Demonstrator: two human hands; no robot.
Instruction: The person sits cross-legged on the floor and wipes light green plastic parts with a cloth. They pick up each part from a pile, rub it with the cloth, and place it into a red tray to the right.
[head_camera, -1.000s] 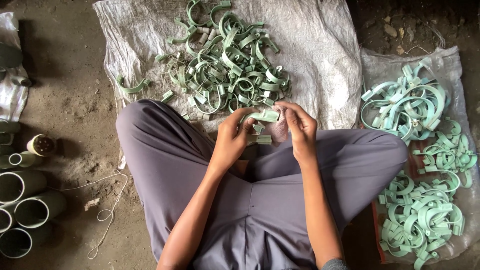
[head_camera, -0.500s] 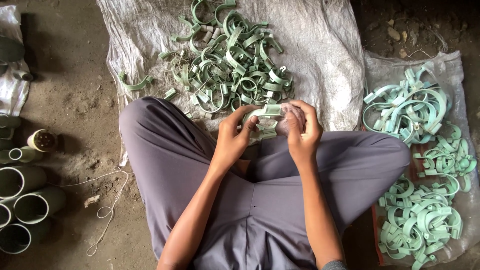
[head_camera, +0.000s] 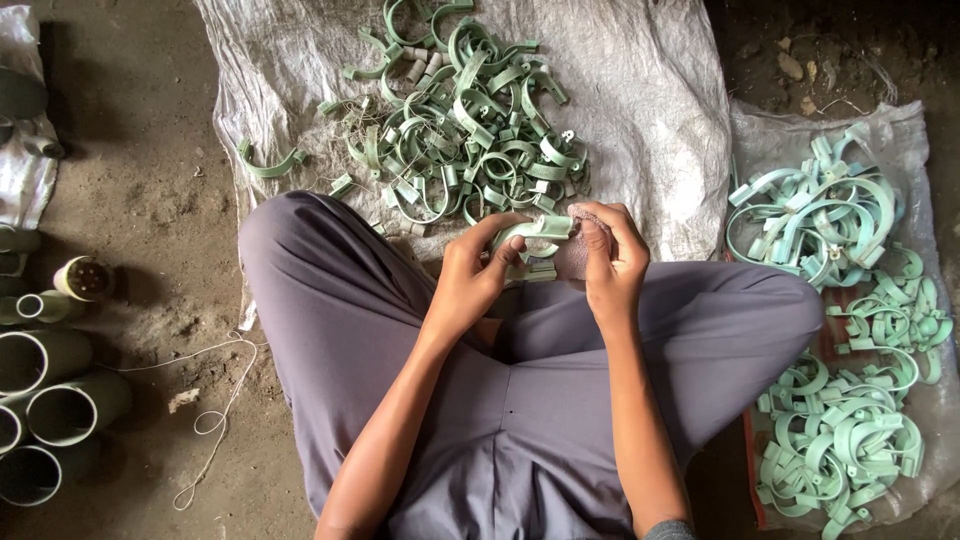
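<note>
Your left hand (head_camera: 472, 278) and right hand (head_camera: 610, 258) both pinched one green clamp (head_camera: 540, 232), fingers closed on it; the clamp pile (head_camera: 470, 140) lay at twelve o'clock.

Matt pale-green plastic clamps (head_camera: 470, 140), coarse woven sacking (head_camera: 650, 90), smooth grey cloth trousers (head_camera: 540, 420), rough dusty earthen floor (head_camera: 140, 190)

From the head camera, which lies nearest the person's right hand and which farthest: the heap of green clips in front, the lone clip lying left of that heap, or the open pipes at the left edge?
From the right hand:
1. Heap of green clips, just ahead.
2. Lone clip, front left.
3. Open pipes, far left edge.
</note>
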